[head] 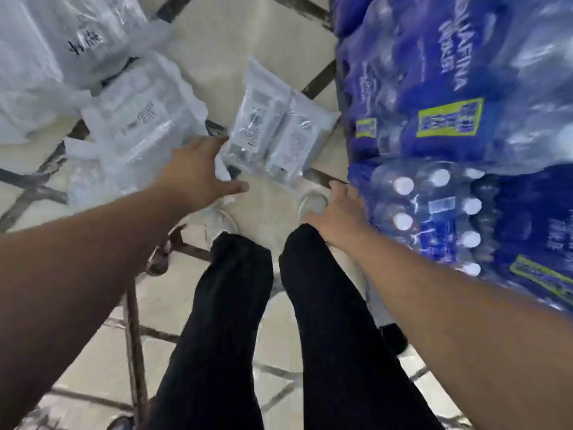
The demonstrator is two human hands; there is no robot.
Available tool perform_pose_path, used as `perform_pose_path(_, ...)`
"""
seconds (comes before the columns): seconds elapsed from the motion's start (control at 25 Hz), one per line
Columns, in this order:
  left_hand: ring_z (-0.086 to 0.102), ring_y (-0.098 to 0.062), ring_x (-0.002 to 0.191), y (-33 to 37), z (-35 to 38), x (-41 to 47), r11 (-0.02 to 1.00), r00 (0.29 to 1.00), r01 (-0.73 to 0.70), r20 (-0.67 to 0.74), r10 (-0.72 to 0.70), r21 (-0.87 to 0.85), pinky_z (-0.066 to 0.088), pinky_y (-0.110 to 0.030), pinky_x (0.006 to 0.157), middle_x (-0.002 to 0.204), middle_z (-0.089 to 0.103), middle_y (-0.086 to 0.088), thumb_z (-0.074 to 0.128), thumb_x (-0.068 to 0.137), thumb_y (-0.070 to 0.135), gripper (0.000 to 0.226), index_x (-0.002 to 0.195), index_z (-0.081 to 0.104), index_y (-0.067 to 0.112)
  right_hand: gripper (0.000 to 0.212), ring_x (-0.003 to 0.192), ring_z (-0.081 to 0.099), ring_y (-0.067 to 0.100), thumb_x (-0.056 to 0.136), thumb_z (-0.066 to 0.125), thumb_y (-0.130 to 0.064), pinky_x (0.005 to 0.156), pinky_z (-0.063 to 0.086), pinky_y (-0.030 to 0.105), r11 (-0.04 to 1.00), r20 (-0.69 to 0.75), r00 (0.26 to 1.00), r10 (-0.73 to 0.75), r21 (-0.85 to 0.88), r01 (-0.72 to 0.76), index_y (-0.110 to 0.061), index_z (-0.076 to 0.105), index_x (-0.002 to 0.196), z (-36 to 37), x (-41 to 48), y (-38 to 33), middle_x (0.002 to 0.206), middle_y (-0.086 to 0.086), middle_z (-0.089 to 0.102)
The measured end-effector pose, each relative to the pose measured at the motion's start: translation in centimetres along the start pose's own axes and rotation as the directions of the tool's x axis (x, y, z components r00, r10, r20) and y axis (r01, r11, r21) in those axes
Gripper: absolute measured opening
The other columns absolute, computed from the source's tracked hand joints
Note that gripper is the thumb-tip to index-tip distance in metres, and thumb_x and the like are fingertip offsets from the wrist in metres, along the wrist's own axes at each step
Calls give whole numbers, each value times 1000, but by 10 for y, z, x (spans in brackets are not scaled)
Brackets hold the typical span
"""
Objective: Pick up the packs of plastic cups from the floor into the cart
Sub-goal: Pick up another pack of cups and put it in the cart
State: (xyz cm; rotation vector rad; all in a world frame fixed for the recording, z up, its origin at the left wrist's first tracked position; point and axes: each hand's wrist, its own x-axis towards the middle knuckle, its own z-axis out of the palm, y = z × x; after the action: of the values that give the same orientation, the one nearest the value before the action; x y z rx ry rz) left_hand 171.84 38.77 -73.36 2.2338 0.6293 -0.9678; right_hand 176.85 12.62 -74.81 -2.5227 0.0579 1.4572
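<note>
Black-trousered legs (pixel 235 321) fill the lower middle, on a pale tiled floor (pixel 217 41). Blue shrink-wrapped cases of water bottles (pixel 449 119) stack up on the right; white plastic bags (pixel 46 41) lie upper left. Two clear packs of plastic cups (pixel 269 135) lie side by side on the floor ahead of the feet (a third pack (pixel 145 119) sits further left). At their near edge the left hand (pixel 198 172) spreads its fingers, holding nothing; the right hand (pixel 338 212), fingers loosely apart, hangs beside the lowest case.

I count 3 cup packs: centre pack (pixel 257 131), neighbour pack (pixel 299 141), left pack (pixel 145 119). 1 white bag (pixel 40 57). At least 2 blue water cases: upper case (pixel 449 72), lower case (pixel 434 212). 2 hands: left hand (pixel 198 172), right hand (pixel 338 212).
</note>
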Motion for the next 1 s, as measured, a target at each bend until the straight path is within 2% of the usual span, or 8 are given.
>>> perform_pose_path(0.28, 30, -36, 144, -71, 88, 192, 960, 982, -189, 10, 191, 206, 28, -48, 118, 161, 25, -15, 82, 78, 47, 104, 157, 25, 12, 95, 142, 29, 34, 85, 73, -59, 112, 33, 43, 995, -152, 986, 69, -57, -79, -10, 26, 152, 83, 209, 3, 152, 13, 31)
perform_pose_path(0.4, 28, -42, 143, -86, 107, 244, 957, 987, -150, -14, 159, 249, 28, -54, 117, 162, 20, -17, 76, 80, 55, 108, 158, 17, 8, 104, 146, 29, 33, 81, 74, -66, 115, 31, 43, 987, -183, 970, 161, 12, -162, -9, 25, 153, 99, 255, 7, 156, 13, 31)
perform_pose_path(0.52, 29, -42, 143, -87, 111, 279, 986, 995, -4, -101, 22, 166, 28, -56, 115, 161, 19, -18, 71, 79, 65, 115, 159, 8, 12, 114, 138, 44, 33, 72, 79, -72, 106, 41, 43, 971, -169, 961, 219, 135, -197, -9, 28, 151, 104, 282, 14, 152, 11, 42)
perform_pose_path(0.6, 38, -42, 138, -85, 112, 293, 997, 992, 58, -116, -52, 46, 35, -57, 112, 156, 30, -19, 72, 68, 73, 123, 158, 12, 16, 114, 125, 55, 30, 68, 83, -71, 96, 48, 39, 968, -133, 973, 189, 191, -162, -9, 29, 147, 105, 293, 19, 142, 8, 52)
perform_pose_path(0.72, 54, -39, 125, -87, 114, 301, 994, 995, 42, -84, -51, -100, 44, -57, 104, 145, 49, -16, 76, 55, 79, 127, 154, 16, 26, 103, 100, 61, 20, 68, 90, -61, 82, 51, 33, 950, -92, 984, 153, 286, -121, -11, 28, 136, 106, 297, 21, 118, 0, 56)
perform_pose_path(0.84, 59, -34, 120, -90, 117, 294, 973, 996, 35, -73, -53, -226, 51, -57, 99, 142, 52, -10, 76, 33, 87, 141, 151, 17, 38, 99, 101, 65, 18, 69, 94, -50, 86, 59, 36, 932, -127, 985, 113, 358, -61, -11, 29, 132, 112, 295, 23, 121, 1, 60)
perform_pose_path(0.92, 50, -33, 132, -87, 117, 283, 970, 994, 22, -100, -47, -240, 45, -55, 107, 150, 43, -9, 83, 44, 78, 139, 156, 13, 33, 101, 104, 65, 19, 69, 94, -47, 89, 59, 39, 930, -168, 982, 88, 366, -20, -12, 27, 136, 112, 289, 24, 125, 1, 61)
perform_pose_path(1.0, 37, -32, 142, -80, 111, 266, 975, 988, 3, -152, -38, -221, 35, -49, 114, 157, 33, -10, 89, 63, 55, 131, 159, 6, 25, 103, 110, 63, 20, 71, 93, -46, 92, 57, 40, 930, -200, 978, 63, 368, 16, -13, 25, 141, 100, 271, 22, 128, -1, 57)
